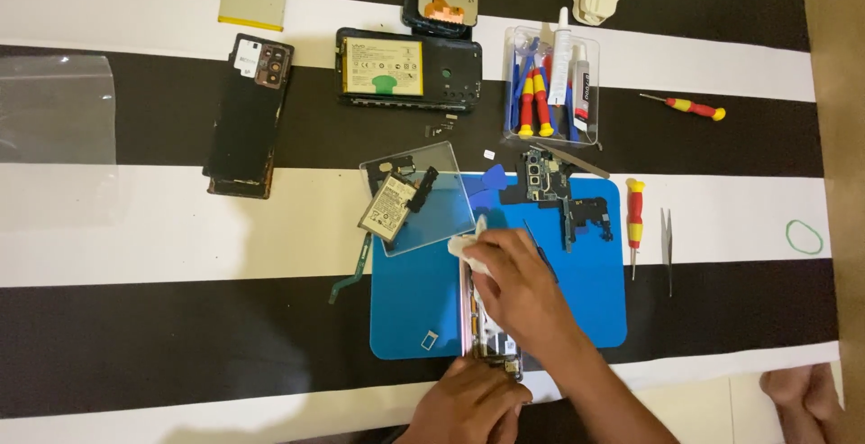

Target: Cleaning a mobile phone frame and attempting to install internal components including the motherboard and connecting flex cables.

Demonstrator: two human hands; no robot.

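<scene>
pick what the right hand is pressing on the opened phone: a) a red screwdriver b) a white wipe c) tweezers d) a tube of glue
b: the right hand presses a crumpled white wipe onto the opened phone on the blue mat, while the left hand steadies the phone's near end; the red screwdriver and tweezers lie untouched off to the side.

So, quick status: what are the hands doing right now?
Right hand rubbing white wipe on phone frame. Left hand steadying frame. Blue mat underneath.

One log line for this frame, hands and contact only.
left hand: steadies phone frame | right hand: presses white wipe on it | blue mat beneath
</scene>
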